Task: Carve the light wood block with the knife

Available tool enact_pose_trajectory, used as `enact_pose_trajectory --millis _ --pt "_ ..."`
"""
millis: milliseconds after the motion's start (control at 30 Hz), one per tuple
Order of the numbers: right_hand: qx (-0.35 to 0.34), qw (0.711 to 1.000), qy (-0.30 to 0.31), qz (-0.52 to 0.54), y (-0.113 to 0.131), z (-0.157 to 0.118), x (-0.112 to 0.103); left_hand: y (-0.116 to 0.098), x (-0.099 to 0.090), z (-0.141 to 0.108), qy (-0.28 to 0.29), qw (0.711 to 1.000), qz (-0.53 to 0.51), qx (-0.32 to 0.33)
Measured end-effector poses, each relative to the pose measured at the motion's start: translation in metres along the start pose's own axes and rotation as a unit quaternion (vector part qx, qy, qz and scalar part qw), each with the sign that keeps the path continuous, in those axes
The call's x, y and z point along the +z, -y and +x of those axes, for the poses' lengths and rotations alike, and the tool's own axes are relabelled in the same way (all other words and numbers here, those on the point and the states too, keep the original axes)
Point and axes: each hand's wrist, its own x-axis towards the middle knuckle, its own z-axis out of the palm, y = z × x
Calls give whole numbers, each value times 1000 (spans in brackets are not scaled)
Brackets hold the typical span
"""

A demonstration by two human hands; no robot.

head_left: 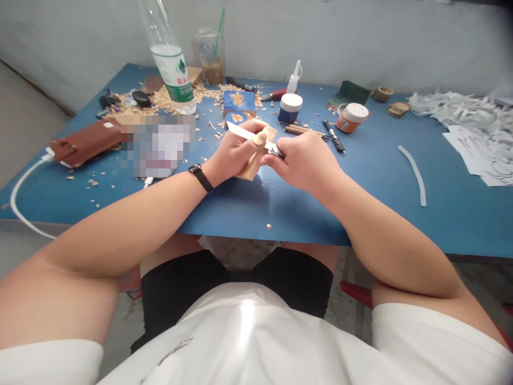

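Near the middle of the blue table, my left hand is wrapped round a pale wooden block, held tilted above the surface. My right hand grips the dark handle of a knife. The light blade of the knife crosses over the block and points up to the left, with my left thumb against or just beside it. My fingers hide part of the block and most of the handle. A black band sits on my left wrist.
Wood shavings lie around a tall bottle and a cup. Behind my hands are a blue box and two jars. A brown case with a white cable is at left, papers at right.
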Motion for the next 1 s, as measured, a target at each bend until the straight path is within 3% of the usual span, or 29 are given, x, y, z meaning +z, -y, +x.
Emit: enact_pose_trajectory --millis 200,367,467,600,833,1000 --pt "27 998 -57 -15 -1 -1 15 8 5 -2 -48 999 -22 -7" --pt "86 996 -7 -38 13 -2 4 9 10 -3 -90 996 -8 -14" --pt "122 991 23 -40 18 -1 -2 7 11 -2 -144 989 39 -13" --pt "113 993 20 -25 16 2 -4 4 11 -1 -191 978 83 -12" --pt "-48 997 64 -14 6 4 -14 4 4 -1 -45 999 29 8" --pt "-39 998 45 -7 -1 6 -10 4 -3 -4 -11 1000 -6 27"
